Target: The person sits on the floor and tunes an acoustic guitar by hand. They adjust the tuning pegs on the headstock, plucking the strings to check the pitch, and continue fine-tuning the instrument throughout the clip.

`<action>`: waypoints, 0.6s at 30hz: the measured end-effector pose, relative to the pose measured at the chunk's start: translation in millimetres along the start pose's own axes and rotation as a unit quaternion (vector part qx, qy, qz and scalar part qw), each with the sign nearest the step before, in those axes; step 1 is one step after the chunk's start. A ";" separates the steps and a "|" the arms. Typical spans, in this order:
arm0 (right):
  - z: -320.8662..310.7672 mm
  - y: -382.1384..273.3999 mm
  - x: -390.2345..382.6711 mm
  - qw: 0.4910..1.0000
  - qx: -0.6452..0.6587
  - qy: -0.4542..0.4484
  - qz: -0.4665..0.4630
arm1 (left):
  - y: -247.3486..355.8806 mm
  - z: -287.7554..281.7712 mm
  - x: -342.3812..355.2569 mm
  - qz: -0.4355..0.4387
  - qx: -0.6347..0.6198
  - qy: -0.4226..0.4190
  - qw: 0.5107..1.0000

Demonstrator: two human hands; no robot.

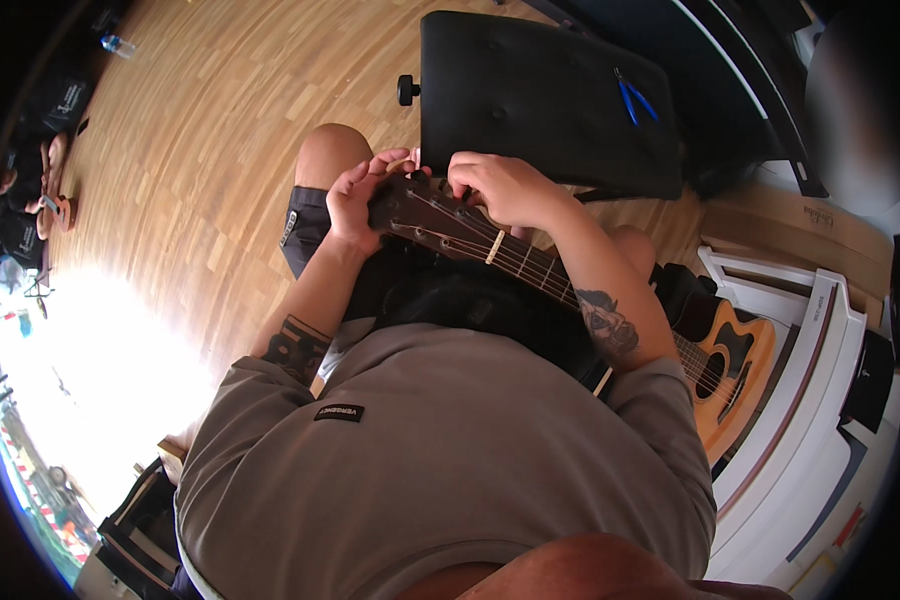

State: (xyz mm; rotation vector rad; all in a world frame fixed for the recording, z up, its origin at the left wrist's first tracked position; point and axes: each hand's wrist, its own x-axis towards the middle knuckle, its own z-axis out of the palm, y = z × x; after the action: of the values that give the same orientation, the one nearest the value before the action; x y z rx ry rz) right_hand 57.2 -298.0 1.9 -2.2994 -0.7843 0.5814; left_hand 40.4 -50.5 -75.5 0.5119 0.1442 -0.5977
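An acoustic guitar lies across my lap, with its dark headstock (420,212) between my hands and its pale wooden body (760,350) to the right. Its neck (535,265) passes beneath my right forearm. My left hand (355,200) is curled round the headstock's left end, fingers bent over its far edge. On the far side of the headstock, my right hand (510,190) has its fingers closed at a dark tuning peg (467,194), partly hidden by them. Strings run over a light nut (495,246) to the posts.
Beyond the headstock stands a black padded bench (530,100) bearing blue-handled pliers (633,98). White slatted furniture (810,400) and a cardboard box (810,225) are at the right. Far left, a person holds another guitar (64,212). A bottle (118,46) stands on the wooden floor (240,90).
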 end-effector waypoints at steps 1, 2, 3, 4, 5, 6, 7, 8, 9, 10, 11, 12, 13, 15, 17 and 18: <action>-2.3 -3.3 -1.3 1.000 -0.001 -0.008 0.015 | 0.6 0.4 0.2 -0.002 0.003 0.007 1.000; -2.3 -4.5 -3.0 1.000 -0.017 -0.002 0.003 | -0.7 0.1 -0.4 0.000 0.003 0.006 1.000; -2.5 -4.3 -3.5 0.999 -0.032 0.004 -0.009 | -1.1 0.3 -0.1 0.003 0.004 0.005 1.000; -3.1 -3.3 -3.3 0.999 -0.047 0.010 -0.022 | -0.8 0.6 0.6 0.006 0.004 0.005 1.000; -1.7 0.2 -3.8 0.999 -0.032 0.017 -0.020 | -1.9 0.2 1.0 0.002 -0.004 0.002 1.000; 4.3 16.5 0.6 0.998 0.024 0.025 -0.051 | -2.4 0.7 2.8 -0.004 -0.012 -0.002 1.000; 6.5 32.5 -1.5 0.996 0.070 0.010 -0.047 | -3.4 1.4 2.8 -0.010 -0.021 -0.007 1.000; 6.7 36.9 0.4 0.992 0.118 -0.005 -0.049 | -2.2 0.7 1.2 -0.008 -0.018 -0.004 1.000; -2.2 24.1 -2.8 0.977 0.202 -0.045 0.061 | -1.2 1.0 0.9 -0.007 -0.016 -0.004 1.000; -2.0 20.4 -1.1 0.967 0.228 -0.041 0.109 | -1.2 -0.3 0.4 -0.005 -0.015 -0.004 1.000; -2.8 16.4 1.9 0.954 0.252 -0.036 0.156 | -1.7 -1.4 1.2 -0.004 -0.016 -0.005 1.000; -5.9 11.4 3.7 0.939 0.275 -0.030 0.203 | -1.8 -2.8 1.6 -0.003 -0.017 -0.007 1.000; -14.3 6.1 3.1 0.937 0.229 -0.081 0.250 | -2.0 -3.8 1.8 -0.002 -0.017 -0.008 1.000; -8.1 10.4 4.5 0.936 0.226 -0.101 0.250 | -1.0 -0.6 1.4 -0.006 -0.012 -0.004 1.000; -2.1 13.3 6.7 0.940 0.215 -0.101 0.246 | -1.0 0.3 1.7 -0.006 -0.008 -0.001 1.000; -2.1 15.8 8.8 0.940 0.213 -0.114 0.243 | -1.5 -0.8 2.4 -0.004 -0.006 0.000 1.000</action>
State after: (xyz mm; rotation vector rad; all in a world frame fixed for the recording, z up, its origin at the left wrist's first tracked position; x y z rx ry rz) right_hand 70.8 -302.9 -9.1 -2.0295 -0.1441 1.1342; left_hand 41.6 -52.4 -77.5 0.4997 0.1500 -0.6035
